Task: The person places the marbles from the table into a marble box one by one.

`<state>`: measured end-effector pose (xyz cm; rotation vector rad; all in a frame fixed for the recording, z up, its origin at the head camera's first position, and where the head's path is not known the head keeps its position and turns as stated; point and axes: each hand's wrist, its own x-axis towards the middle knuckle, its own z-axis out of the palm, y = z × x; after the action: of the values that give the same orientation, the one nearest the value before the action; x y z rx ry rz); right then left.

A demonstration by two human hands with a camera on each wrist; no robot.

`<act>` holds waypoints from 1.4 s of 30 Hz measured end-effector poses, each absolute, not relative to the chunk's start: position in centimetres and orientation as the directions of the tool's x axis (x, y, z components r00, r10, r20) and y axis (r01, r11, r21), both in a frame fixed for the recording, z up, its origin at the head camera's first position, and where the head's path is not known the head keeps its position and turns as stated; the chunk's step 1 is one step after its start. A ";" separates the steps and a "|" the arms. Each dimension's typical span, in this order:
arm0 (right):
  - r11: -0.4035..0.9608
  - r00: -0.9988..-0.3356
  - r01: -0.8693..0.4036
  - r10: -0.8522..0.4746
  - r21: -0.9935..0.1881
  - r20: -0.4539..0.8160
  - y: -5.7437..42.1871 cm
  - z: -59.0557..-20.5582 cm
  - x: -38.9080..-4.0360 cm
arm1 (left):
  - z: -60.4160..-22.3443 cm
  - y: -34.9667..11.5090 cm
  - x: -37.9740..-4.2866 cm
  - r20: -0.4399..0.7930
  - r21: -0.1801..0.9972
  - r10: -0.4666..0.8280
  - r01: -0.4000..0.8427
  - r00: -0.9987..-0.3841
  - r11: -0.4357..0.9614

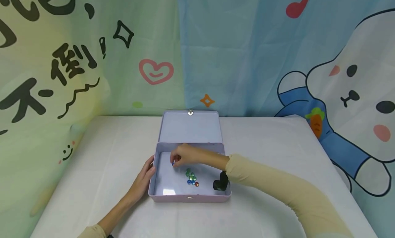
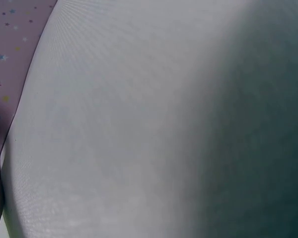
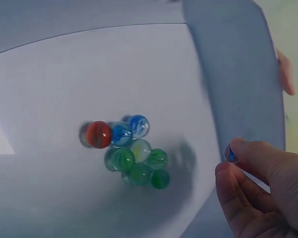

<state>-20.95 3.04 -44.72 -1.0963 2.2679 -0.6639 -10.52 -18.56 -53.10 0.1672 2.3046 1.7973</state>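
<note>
A pale lilac tin box (image 1: 189, 199) stands on the table with its hinged lid (image 1: 190, 127) tipped back. Over the box's left part, my right hand (image 1: 186, 155) pinches a clear marble with a blue swirl (image 3: 231, 153) between thumb and fingertips. Several marbles lie clustered on the box floor: green ones (image 3: 123, 159), blue ones (image 3: 121, 134) and an orange-red one (image 3: 99, 134). My left hand (image 1: 143, 178) rests along the outside of the box's left wall, fingers extended; the left wrist view catches only a sliver of it.
White cloth covers the table (image 1: 117, 149) around the box. A black wrist camera (image 1: 220, 183) on my right arm hangs over the box's right side. Behind the table hangs a printed curtain (image 1: 228, 59).
</note>
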 end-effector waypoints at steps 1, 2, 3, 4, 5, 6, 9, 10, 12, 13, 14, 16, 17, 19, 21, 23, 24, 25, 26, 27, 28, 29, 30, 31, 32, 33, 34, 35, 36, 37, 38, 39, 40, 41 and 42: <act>0.554 -0.529 -0.559 -0.811 -0.617 -0.250 3.0 -44.9 -20.9 | -53.1 -18.6 -10.5 -0.096 0.968 0.220 -0.039 -0.971 0.247; 0.561 -0.529 -0.561 -0.809 -0.609 -0.257 2.9 -45.0 -20.9 | -53.1 -18.6 -10.5 -0.090 0.969 0.220 -0.034 -0.971 0.246; 0.570 -0.532 -0.563 -0.804 -0.599 -0.266 2.8 -45.1 -20.8 | -53.1 -18.6 -10.5 -0.090 0.969 0.221 -0.034 -0.971 0.246; 0.579 -0.535 -0.562 -0.799 -0.591 -0.273 2.7 -45.2 -20.8 | -53.1 -18.6 -10.5 -0.088 0.969 0.221 -0.032 -0.971 0.245; 0.586 -0.539 -0.560 -0.795 -0.586 -0.280 2.7 -45.3 -20.7 | -53.1 -18.6 -10.6 -0.087 0.969 0.223 -0.031 -0.971 0.243; 0.596 -0.542 -0.556 -0.788 -0.579 -0.291 2.6 -45.4 -20.7 | -53.0 -18.6 -10.6 -0.086 0.970 0.221 -0.031 -0.971 0.242; 0.617 -0.546 -0.551 -0.776 -0.562 -0.316 2.5 -45.7 -20.6 | -53.0 -18.5 -10.5 -0.087 0.971 0.222 -0.033 -0.971 0.238; 0.620 -0.547 -0.548 -0.774 -0.562 -0.320 2.5 -45.8 -20.6 | -53.0 -18.5 -10.5 -0.086 0.970 0.219 -0.032 -0.972 0.239; 0.624 -0.544 -0.551 -0.772 -0.554 -0.329 2.6 -46.0 -20.5 | -53.0 -18.5 -10.4 -0.087 0.970 0.216 -0.033 -0.972 0.243; 0.625 -0.544 -0.550 -0.771 -0.554 -0.330 2.6 -46.1 -20.5 | -53.1 -18.5 -10.4 -0.088 0.970 0.218 -0.033 -0.972 0.242; 0.626 -0.545 -0.549 -0.771 -0.553 -0.331 2.7 -46.3 -20.5 | -53.1 -18.4 -10.3 -0.090 0.968 0.215 -0.035 -0.972 0.247; 0.628 -0.547 -0.547 -0.769 -0.553 -0.331 2.8 -46.5 -20.5 | -53.1 -18.4 -10.3 -0.094 0.967 0.213 -0.039 -0.973 0.251; 0.628 -0.549 -0.549 -0.769 -0.551 -0.329 2.8 -46.6 -20.5 | -53.1 -18.4 -10.2 -0.095 0.967 0.212 -0.040 -0.973 0.252; 0.623 -0.550 -0.555 -0.772 -0.551 -0.319 2.9 -46.8 -20.6 | -53.0 -18.4 -10.2 -0.094 0.966 0.207 -0.039 -0.974 0.255; 0.619 -0.549 -0.562 -0.775 -0.548 -0.313 3.0 -46.9 -20.7 | -52.9 -18.3 -10.2 -0.094 0.965 0.204 -0.039 -0.974 0.258; 0.614 -0.547 -0.569 -0.779 -0.547 -0.306 3.0 -47.0 -20.8 | -52.9 -18.4 -10.2 -0.094 0.965 0.202 -0.040 -0.975 0.260; 0.611 -0.547 -0.571 -0.781 -0.549 -0.301 3.1 -47.1 -20.8 | -52.9 -18.4 -10.2 -0.096 0.965 0.203 -0.041 -0.974 0.261; 0.610 -0.547 -0.571 -0.782 -0.550 -0.299 3.1 -47.1 -20.9 | -52.8 -18.4 -10.2 -0.098 0.965 0.204 -0.042 -0.974 0.260; 0.609 -0.549 -0.572 -0.782 -0.549 -0.296 3.2 -47.1 -20.9 | -52.8 -18.4 -10.3 -0.099 0.964 0.204 -0.043 -0.974 0.261; 0.606 -0.548 -0.576 -0.784 -0.549 -0.291 3.2 -47.1 -20.9 | -52.8 -18.4 -10.3 -0.099 0.964 0.204 -0.044 -0.974 0.262; 0.605 -0.549 -0.578 -0.785 -0.548 -0.287 3.2 -47.1 -20.9 | -52.8 -18.4 -10.3 -0.101 0.964 0.203 -0.045 -0.974 0.262; 0.603 -0.549 -0.580 -0.786 -0.548 -0.285 3.2 -47.1 -20.9 | -52.8 -18.4 -10.3 -0.100 0.964 0.202 -0.044 -0.974 0.262; 0.600 -0.549 -0.580 -0.788 -0.551 -0.280 3.3 -47.1 -20.9 | -52.8 -18.4 -10.3 -0.099 0.964 0.201 -0.044 -0.974 0.262; 0.599 -0.549 -0.584 -0.789 -0.547 -0.278 3.3 -47.1 -20.9 | -52.8 -18.4 -10.3 -0.099 0.964 0.199 -0.044 -0.975 0.261; 0.600 -0.551 -0.584 -0.788 -0.546 -0.276 3.3 -47.1 -20.9 | -52.8 -18.4 -10.3 -0.100 0.965 0.199 -0.046 -0.975 0.259; 0.601 -0.554 -0.585 -0.786 -0.544 -0.272 3.4 -47.0 -20.9 | -52.8 -18.4 -10.3 -0.100 0.965 0.197 -0.047 -0.975 0.258; 0.601 -0.559 -0.584 -0.785 -0.545 -0.267 3.5 -47.0 -20.8 | -52.8 -18.4 -10.3 -0.102 0.965 0.197 -0.048 -0.975 0.259; 0.600 -0.565 -0.584 -0.784 -0.546 -0.257 3.6 -47.0 -20.8 | -52.8 -18.4 -10.3 -0.102 0.965 0.195 -0.049 -0.976 0.258; 0.601 -0.571 -0.585 -0.782 -0.545 -0.249 3.7 -46.9 -20.8 | -52.8 -18.4 -10.2 -0.104 0.965 0.196 -0.051 -0.975 0.257; 0.603 -0.578 -0.585 -0.779 -0.542 -0.243 3.9 -46.8 -20.8 | -52.8 -18.4 -10.2 -0.106 0.965 0.195 -0.054 -0.975 0.257; 0.602 -0.585 -0.581 -0.777 -0.548 -0.233 4.0 -46.7 -20.8 | -52.8 -18.4 -10.3 -0.108 0.964 0.196 -0.055 -0.975 0.259; 0.602 -0.591 -0.578 -0.774 -0.551 -0.225 4.2 -46.5 -20.8 | -52.8 -18.4 -10.3 -0.107 0.964 0.196 -0.054 -0.975 0.259; 0.598 -0.596 -0.574 -0.773 -0.559 -0.215 4.5 -46.3 -20.8 | -52.8 -18.4 -10.3 -0.106 0.964 0.198 -0.052 -0.974 0.261; 0.598 -0.603 -0.570 -0.770 -0.564 -0.207 4.7 -46.1 -20.7 | -52.8 -18.4 -10.3 -0.104 0.964 0.198 -0.050 -0.975 0.260; 0.596 -0.609 -0.562 -0.767 -0.573 -0.202 5.1 -45.7 -20.7 | -52.8 -18.4 -10.4 -0.100 0.964 0.199 -0.046 -0.975 0.261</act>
<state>-20.68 5.07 -45.70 -1.0610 2.3946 -0.6460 -10.36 -18.40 -52.83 0.1436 2.3268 1.7899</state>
